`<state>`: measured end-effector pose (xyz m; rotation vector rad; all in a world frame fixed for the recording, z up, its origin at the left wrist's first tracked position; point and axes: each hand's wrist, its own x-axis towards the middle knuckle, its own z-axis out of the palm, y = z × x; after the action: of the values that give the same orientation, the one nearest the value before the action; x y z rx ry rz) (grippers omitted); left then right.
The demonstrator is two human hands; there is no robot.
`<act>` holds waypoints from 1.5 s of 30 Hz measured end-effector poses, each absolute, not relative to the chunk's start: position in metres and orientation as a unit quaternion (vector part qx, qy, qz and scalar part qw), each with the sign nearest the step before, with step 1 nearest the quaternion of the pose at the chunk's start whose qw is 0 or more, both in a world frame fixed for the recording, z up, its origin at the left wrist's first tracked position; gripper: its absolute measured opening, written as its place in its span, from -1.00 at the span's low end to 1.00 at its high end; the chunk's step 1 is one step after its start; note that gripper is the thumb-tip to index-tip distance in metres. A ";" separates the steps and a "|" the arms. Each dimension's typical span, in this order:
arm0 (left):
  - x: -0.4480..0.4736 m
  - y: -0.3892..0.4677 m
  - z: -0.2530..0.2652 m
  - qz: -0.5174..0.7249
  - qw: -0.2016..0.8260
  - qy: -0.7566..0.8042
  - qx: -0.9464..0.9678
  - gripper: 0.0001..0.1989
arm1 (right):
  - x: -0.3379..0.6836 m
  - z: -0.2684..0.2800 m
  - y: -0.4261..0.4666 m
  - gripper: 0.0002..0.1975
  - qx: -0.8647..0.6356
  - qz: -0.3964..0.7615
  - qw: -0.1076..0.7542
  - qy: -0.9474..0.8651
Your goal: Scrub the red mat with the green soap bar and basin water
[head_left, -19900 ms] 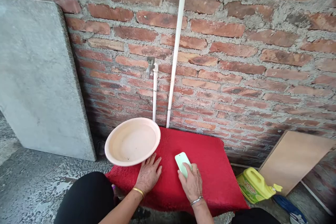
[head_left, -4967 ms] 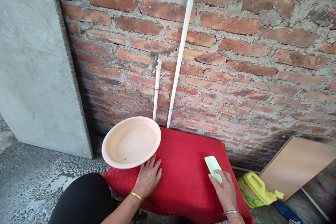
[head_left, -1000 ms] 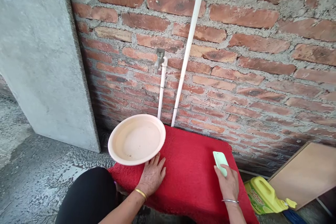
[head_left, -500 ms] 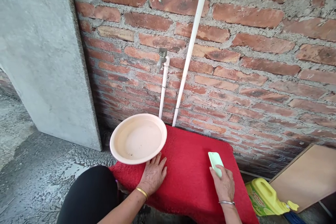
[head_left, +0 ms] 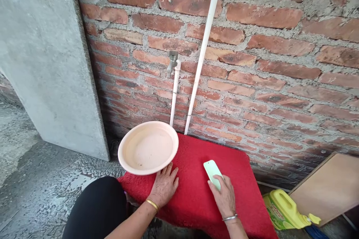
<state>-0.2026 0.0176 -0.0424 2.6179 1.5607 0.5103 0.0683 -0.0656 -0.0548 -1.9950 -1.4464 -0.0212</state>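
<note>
A red, towel-like cloth (head_left: 190, 194) covers a low table or bench. My right hand (head_left: 224, 194) grips a pale green scrubbing brush (head_left: 212, 171) with a small hole at its far end. The brush lies against the cloth, so its underside is hidden. My left hand (head_left: 165, 186) is flat on the cloth with its fingers spread, the tips close under the near rim of a pale pink plastic basin (head_left: 153, 145). Touching or just apart, I cannot tell. That basin stands at the cloth's left end with a few dark specks inside.
Behind is a brick wall (head_left: 263, 15) with a tap (head_left: 172, 63) and a tall white pipe (head_left: 203, 52). A grey slab (head_left: 53, 63) leans at left above wet floor. At right, a yellow jug (head_left: 286, 209) lies tilted by a brown board (head_left: 331, 186).
My right hand has slid left across the cloth with the brush, coming closer to my left hand. My left hand and the basin have stayed in place.
</note>
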 end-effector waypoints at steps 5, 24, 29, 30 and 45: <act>-0.202 0.018 -0.041 0.166 0.032 0.504 0.847 -0.62 | 0.105 -0.051 -0.071 -0.30 -0.812 -0.032 0.355 -0.463; -0.202 0.018 -0.044 0.173 0.032 0.507 0.844 -0.62 | 0.074 -0.049 -0.068 -0.44 -0.788 0.007 0.361 -0.499; -0.202 0.018 -0.043 0.174 0.029 0.506 0.844 -0.62 | 0.064 -0.046 -0.071 -0.48 -0.767 0.030 0.390 -0.508; -0.202 0.018 -0.044 0.176 0.027 0.506 0.844 -0.62 | 0.054 -0.046 -0.071 -0.53 -0.755 0.035 0.386 -0.529; -0.202 0.018 -0.042 0.156 0.038 0.508 0.847 -0.61 | 0.064 -0.055 -0.069 -0.46 -0.769 0.012 0.359 -0.528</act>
<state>-0.2022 0.0177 -0.0418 2.5976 1.5575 0.4793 0.0635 -0.0691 -0.0547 -1.9844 -1.3632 0.0302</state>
